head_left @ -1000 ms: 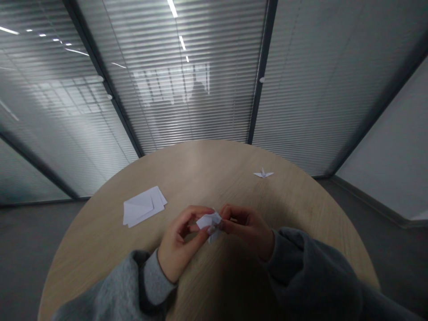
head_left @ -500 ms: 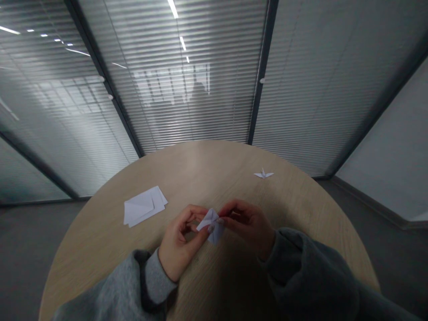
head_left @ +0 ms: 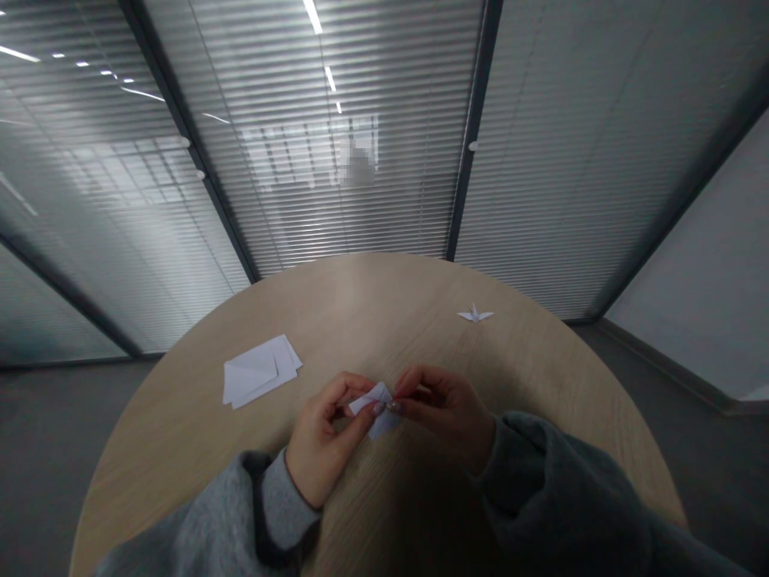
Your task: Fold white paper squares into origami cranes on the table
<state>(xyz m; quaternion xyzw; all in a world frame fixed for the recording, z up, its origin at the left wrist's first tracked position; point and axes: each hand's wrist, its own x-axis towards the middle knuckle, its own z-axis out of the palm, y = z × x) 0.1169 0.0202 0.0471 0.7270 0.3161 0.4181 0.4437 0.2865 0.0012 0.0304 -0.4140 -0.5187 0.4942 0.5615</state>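
Above the round wooden table, my left hand and my right hand face each other. Between their fingertips they pinch a small piece of folded white paper, which is partly hidden by the fingers. Off to the left of my hands lies a stack of white paper sheets, with folds showing on top. A small white origami crane stands toward the far right of the table, out of reach of my fingers' current spot.
Glass partitions with slatted blinds curve behind the table. A blurred figure shows through the glass. Grey floor surrounds the table on both sides. My grey sleeves come in from the bottom edge.
The folded paper has flattened slightly and sits a little lower between my fingers. My hands have shifted only slightly, staying on it.
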